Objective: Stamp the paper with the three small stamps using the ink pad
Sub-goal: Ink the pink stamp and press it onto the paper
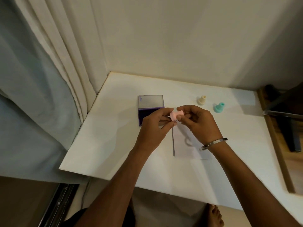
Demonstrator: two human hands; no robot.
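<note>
The left hand (pixel 155 122) and the right hand (pixel 196 119) are brought together above the white desk (pixel 114 145), and a small pink plastic stamp (pixel 175 115) is pinched between the fingertips of both, tipped on its side. It is probably held this way so that its face can be inspected or a cap pulled off, though the blur leaves that uncertain. The stamp is kept clear of the desk, just right of the purple rectangular ink pad (pixel 148 114), whose clear lid (pixel 150 101) is propped open towards the wall so the inked surface is exposed for dabbing. A white sheet of paper (pixel 183 145) is laid directly beneath the hands, near the front edge, where a press can be made straight down; a faint ring-shaped mark (pixel 188 142) is seen on it. A cream cone-shaped stamp (pixel 201 100) and a teal cone-shaped stamp (pixel 218 108) are stood upright on their broad bases, well apart from the paper at the right, within reach of the right hand. A silver metal bangle (pixel 213 143) is worn on the right wrist.
</note>
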